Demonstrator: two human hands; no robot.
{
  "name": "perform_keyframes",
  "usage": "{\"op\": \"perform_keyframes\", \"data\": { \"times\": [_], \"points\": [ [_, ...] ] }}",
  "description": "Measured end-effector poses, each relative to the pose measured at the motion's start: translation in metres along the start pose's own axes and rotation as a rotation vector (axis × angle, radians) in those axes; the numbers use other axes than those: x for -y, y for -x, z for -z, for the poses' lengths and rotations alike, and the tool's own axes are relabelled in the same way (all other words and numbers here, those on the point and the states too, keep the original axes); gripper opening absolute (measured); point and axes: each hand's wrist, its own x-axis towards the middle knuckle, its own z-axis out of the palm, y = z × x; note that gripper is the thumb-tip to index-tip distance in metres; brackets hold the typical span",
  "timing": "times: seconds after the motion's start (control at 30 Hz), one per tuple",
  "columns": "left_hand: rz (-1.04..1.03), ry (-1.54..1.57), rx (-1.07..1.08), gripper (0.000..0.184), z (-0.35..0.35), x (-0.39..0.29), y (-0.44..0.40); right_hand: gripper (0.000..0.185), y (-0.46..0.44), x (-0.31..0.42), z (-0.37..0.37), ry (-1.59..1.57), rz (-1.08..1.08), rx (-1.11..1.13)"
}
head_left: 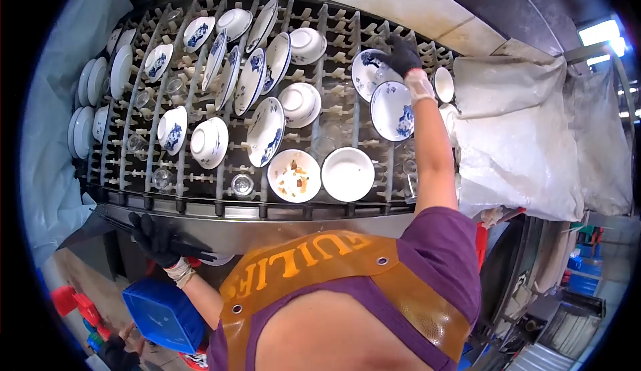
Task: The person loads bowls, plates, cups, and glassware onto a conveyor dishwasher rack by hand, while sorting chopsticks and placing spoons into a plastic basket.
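My right hand (402, 58), in a black glove, reaches to the far right of the rack. Its fingers are apart at the rim of a blue-patterned plate (364, 77); whether they grip it is unclear. Just below leans another patterned plate (392, 112). At the rack's near left edge, my left hand (157, 241), also gloved in black, is spread over the metal ledge with nothing visible in it. Between the hands, a bowl with food scraps (294, 176) sits beside a plain white bowl (348, 174).
Patterned plates, bowls and glasses stand in a pegged rack (322, 44). White plates (121, 72) lean at its left end. Plastic sheeting (517, 130) hangs at right. A blue crate (163, 314) is at lower left, near another person's arm (123, 344).
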Motion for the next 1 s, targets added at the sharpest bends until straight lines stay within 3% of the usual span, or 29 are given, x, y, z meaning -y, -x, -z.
{"op": "perform_keyframes", "data": {
  "times": [0.03,0.07,0.13,0.17,0.23,0.33,0.37,0.43,0.47,0.53,0.6,0.67,0.7,0.8,0.87,0.93,1.0],
  "points": [
    [0.011,0.004,0.023,0.037,-0.01,0.008,-0.004,0.072,0.006,-0.014,-0.008,0.129,0.013,0.077],
    [0.01,0.008,0.018,0.037,-0.01,0.01,-0.003,0.078,0.032,0.022,0.033,-0.07,-0.098,0.426],
    [-0.005,-0.01,-0.028,0.036,-0.01,0.011,-0.001,0.068,0.044,-0.024,-0.019,-0.119,-0.182,0.168],
    [0.0,-0.012,-0.026,0.036,-0.013,0.014,-0.001,0.068,0.044,-0.052,-0.038,-0.121,-0.187,0.168],
    [0.028,-0.018,-0.041,0.036,-0.019,0.016,-0.001,0.047,0.035,-0.092,-0.058,0.187,0.001,0.01],
    [0.041,-0.069,-0.017,0.034,-0.018,0.02,0.0,0.042,0.039,-0.022,0.01,-0.014,-0.137,0.062],
    [0.045,-0.077,-0.014,0.034,-0.028,0.026,-0.001,0.033,0.04,-0.006,0.015,-0.13,-0.074,-0.121],
    [-0.311,-0.553,-0.827,0.029,-0.055,0.047,-0.007,0.027,0.029,0.029,0.028,-0.048,0.042,-0.224],
    [-0.312,-0.559,-0.819,0.029,-0.055,0.058,-0.007,0.025,0.02,0.033,0.02,0.013,0.171,-0.261],
    [-0.032,-0.493,-0.271,0.023,-0.059,0.082,-0.01,0.019,0.009,0.06,0.009,0.084,0.181,-0.18],
    [0.206,-0.481,-0.267,0.022,-0.094,0.117,-0.013,0.018,0.016,0.07,-0.003,0.253,0.355,-0.254],
    [0.315,-0.799,-0.318,0.024,-0.125,0.152,-0.015,0.018,0.048,0.1,0.012,0.187,0.402,-0.137],
    [0.382,-0.802,-0.31,0.024,-0.142,0.169,-0.015,0.015,0.066,0.102,0.001,0.031,0.495,-0.286],
    [0.631,-0.938,-0.174,0.029,-0.165,0.208,-0.019,0.009,0.104,0.114,0.004,-0.062,0.486,-0.284],
    [0.691,-1.088,0.017,0.029,-0.171,0.239,-0.034,0.01,0.097,0.098,-0.004,-0.211,0.535,-0.463],
    [0.707,-1.08,0.094,0.032,-0.178,0.271,-0.056,0.012,0.085,0.094,0.006,-0.233,0.347,-0.356],
    [0.665,-1.061,0.08,0.037,-0.18,0.303,-0.078,0.016,0.088,0.107,0.026,-0.366,0.425,-0.566]
  ]
}}
